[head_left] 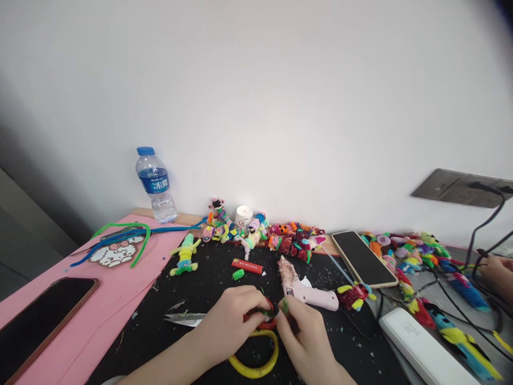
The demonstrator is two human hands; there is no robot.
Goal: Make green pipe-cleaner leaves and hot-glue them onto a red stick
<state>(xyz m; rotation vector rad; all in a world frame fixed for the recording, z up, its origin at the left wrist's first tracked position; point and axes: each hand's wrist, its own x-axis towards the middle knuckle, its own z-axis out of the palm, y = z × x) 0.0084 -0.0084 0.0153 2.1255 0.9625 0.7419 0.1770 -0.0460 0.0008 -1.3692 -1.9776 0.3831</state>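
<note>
Fingers of my left hand [234, 318] are closed around a small red, black and green fuzzy pipe-cleaner piece [269, 322], mostly hidden by the fingers. My right hand [305, 332] pinches a small green fuzzy bit [285, 305] against the right end of that piece. Below both hands lie scissors [262, 372] with yellow handles, their blades pointing left under my left wrist. A pink glue gun [316, 297] rests just beyond my right hand. Farther off lie a red lighter [247, 266] and a loose green tuft [238, 274].
Colourful pipe-cleaner figures [286, 246] line the wall beside a paper cup [243, 215]. A water bottle [156, 187] stands at back left. Phones [44, 321] lie at left and right. A white power bank [420, 342] and black cables sit right, near another person's hand [497, 275].
</note>
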